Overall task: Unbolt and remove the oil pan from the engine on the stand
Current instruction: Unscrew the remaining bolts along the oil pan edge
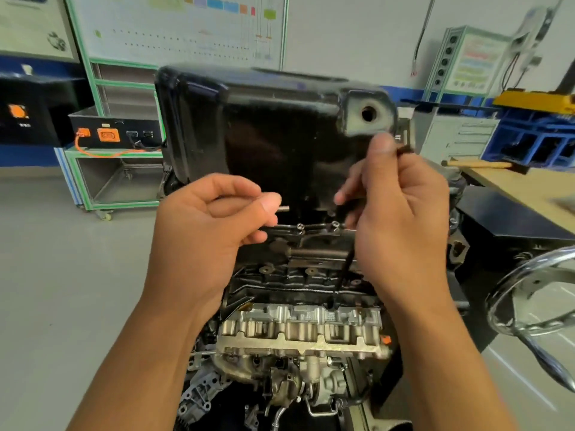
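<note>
The black oil pan sits on top of the upturned engine, its round drain hole at the upper right. Two bolt heads show on the pan's near flange. My left hand is closed around a small metal bolt, whose tip pokes out past the thumb. My right hand grips a thin dark L-shaped key; its long shaft hangs down in front of the engine block and its short end sticks out by the thumb.
A chrome handwheel of the stand curves in at the right. A wooden workbench with a hammer stands behind it. A green-framed trolley with a black box is at the back left. Grey floor lies to the left.
</note>
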A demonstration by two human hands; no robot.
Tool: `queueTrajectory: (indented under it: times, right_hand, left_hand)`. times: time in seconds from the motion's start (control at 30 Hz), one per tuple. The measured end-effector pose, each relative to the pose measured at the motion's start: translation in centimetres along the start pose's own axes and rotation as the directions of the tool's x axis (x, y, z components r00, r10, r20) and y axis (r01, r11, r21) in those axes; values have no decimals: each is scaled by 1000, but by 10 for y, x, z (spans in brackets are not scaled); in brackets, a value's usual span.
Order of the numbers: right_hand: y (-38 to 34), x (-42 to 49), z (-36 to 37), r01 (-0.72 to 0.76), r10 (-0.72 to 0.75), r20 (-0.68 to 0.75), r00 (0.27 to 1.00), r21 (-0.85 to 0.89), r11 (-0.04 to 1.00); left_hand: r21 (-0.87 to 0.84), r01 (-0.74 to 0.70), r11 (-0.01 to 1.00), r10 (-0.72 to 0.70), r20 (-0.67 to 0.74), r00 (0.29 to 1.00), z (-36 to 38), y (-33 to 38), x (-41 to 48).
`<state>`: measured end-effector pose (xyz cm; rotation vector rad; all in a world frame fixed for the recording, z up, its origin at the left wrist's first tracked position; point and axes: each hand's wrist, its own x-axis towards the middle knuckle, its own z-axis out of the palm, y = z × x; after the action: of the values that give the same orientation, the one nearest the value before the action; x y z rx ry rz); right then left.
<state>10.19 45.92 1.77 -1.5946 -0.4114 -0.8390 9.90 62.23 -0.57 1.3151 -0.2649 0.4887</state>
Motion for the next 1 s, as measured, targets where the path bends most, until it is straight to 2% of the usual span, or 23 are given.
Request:
queueTrajectory:
  times: [0.07,0.1,0.17,0.2,0.27,0.37,0.5,0.6,0.67,0.7,0.77,0.83,0.9,1.0]
  right_hand:
    - [-7,-5,-33,-141,139,200,970,-6,990]
    - [-12,-9,-53,-158,159,281,946,-28,987]
    - [-25,-17,-93,-126,157,364,918,-106,986]
    - [-32,-21,-114,-100,145,363,921,-141,985]
    - [-47,-27,-158,-54,116,271,956,-224,973]
    - [-67,-37,-230,-18,83,128,988,-442,897]
    - [-79,-59,-328,-138,223,16,975,-743,655]
    - [-67,-76,-396,-302,334,-149,931,-826,475]
    - [-52,-84,-438,-397,368,-254,895,-830,392]
    - [-45,-86,-457,-425,384,-287,878,-837,345]
    - [-29,-89,-489,-455,426,-326,844,-855,249]
    - [-14,-87,-510,-465,471,-348,811,-872,156]
    - [3,-82,-525,-464,506,-360,784,-881,91]
    - [25,-74,-539,-464,550,-366,751,-885,44]
  left_hand:
    - [-139,96,986,-88,62,994,23,8,-9]
    - [-176,134,975,-117,104,988,39,11,-14]
    - [-218,192,957,-148,203,968,76,17,-25]
    - [-223,217,950,-158,255,954,96,19,-31]
    - [-223,287,932,-192,369,910,141,20,-44]
    - [-190,468,863,-309,532,788,216,14,-70]
    - [-55,703,709,-476,699,534,317,-2,-115]
    - [116,742,660,-523,780,343,380,-21,-144]
    - [215,683,698,-521,807,279,418,-35,-161]
    - [252,614,748,-506,815,281,437,-44,-169]
    - [301,387,872,-442,824,355,471,-63,-183]
    - [324,101,941,-335,839,428,499,-83,-190]
    - [318,-116,941,-242,872,426,518,-103,-190]
    - [308,-268,913,-181,894,409,536,-128,-187]
